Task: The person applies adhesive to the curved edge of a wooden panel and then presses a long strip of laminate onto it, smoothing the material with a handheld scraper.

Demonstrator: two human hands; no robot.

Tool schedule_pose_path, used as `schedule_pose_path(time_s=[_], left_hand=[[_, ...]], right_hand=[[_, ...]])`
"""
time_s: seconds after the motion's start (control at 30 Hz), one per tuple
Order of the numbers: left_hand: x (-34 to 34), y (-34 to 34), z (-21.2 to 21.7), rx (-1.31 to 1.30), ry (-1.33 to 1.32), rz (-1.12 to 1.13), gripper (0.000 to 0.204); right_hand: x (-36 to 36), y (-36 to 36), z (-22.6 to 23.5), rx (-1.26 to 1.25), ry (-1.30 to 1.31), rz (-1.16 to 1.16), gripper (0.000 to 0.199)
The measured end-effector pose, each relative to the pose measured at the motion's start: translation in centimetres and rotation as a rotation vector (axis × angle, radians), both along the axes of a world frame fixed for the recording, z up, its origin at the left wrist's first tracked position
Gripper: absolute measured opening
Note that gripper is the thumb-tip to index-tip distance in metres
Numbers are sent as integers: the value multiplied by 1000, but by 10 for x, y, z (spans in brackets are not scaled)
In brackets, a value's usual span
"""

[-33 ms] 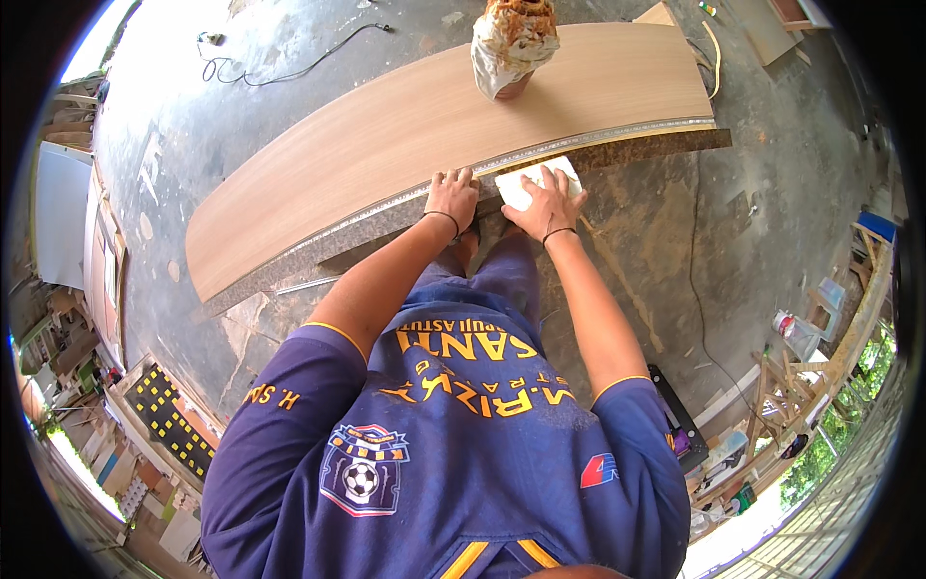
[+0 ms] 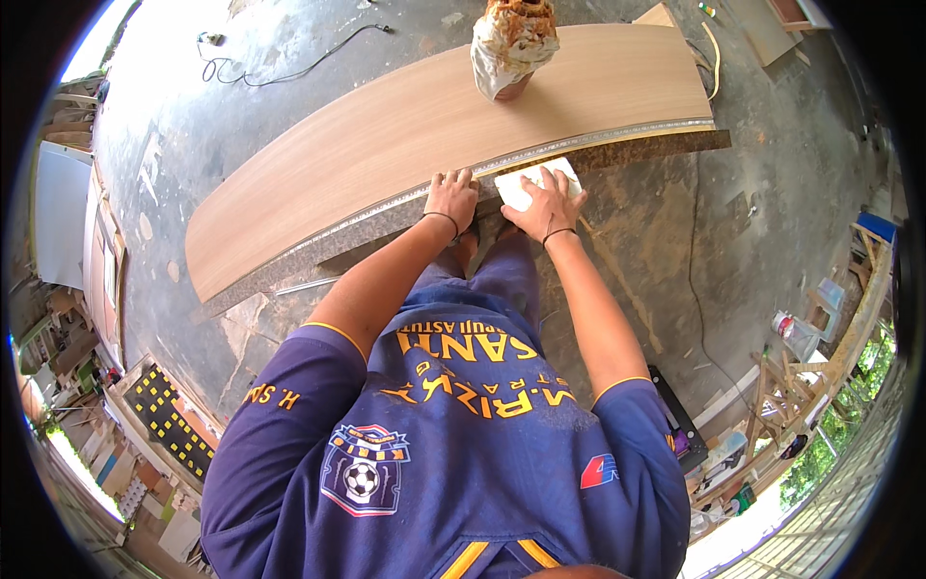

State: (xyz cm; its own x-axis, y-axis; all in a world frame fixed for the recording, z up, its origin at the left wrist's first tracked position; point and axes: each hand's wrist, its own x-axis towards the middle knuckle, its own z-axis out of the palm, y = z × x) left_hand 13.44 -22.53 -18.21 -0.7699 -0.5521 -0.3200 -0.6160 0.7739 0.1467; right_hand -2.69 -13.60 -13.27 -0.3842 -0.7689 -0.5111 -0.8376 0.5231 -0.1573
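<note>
At far left we see a grey panel (image 2: 63, 212), its outer side lost in the fisheye's dark border, and below it a flat black sheet (image 2: 169, 415) patterned with small yellow squares, among clutter too small to sort out. A thin black cable (image 2: 318, 66) bends over the worn, stained floor (image 2: 193, 125). We next note the long wood-grained board (image 2: 386, 135), pale tan and smooth, lying flat on the floor before the person; lens distortion bows its edges, so we cannot judge how straight they are. Along its near side runs a silvery band (image 2: 617, 132) with fine marks that we cannot resolve. The left hand (image 2: 452, 196) lies at this near edge, fingers bent and close together; its underside is hidden, and we cannot tell whether it clamps anything. Farther off, on the board, stands a lumpy container (image 2: 514, 48), crusted white and rusty orange, its top cut off by the frame. The white block (image 2: 511, 189), matte and squarish, sits beside the near edge, partly covered by the right hand (image 2: 550, 203), whose fingers spread apart across it; we cannot tell how firmly they grip. Beyond it, a dark, mottled brown strip (image 2: 666, 146) extends rightward, tapering past the board's end.
</note>
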Motion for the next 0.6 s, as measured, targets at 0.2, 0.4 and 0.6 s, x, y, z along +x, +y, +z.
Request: schedule_pose_path(time_s=[0.2, 0.4, 0.6], left_hand=[[-2, 1, 4, -7, -14, -4, 28], [-3, 1, 0, -28, -26, 3, 28], [-1, 4, -8, -33, -9, 35, 24]], right_hand=[[1, 1, -8, -83, 21, -19, 68], [3, 20, -4, -18, 16, -51, 67], [4, 65, 3, 79, -59, -102, 66]])
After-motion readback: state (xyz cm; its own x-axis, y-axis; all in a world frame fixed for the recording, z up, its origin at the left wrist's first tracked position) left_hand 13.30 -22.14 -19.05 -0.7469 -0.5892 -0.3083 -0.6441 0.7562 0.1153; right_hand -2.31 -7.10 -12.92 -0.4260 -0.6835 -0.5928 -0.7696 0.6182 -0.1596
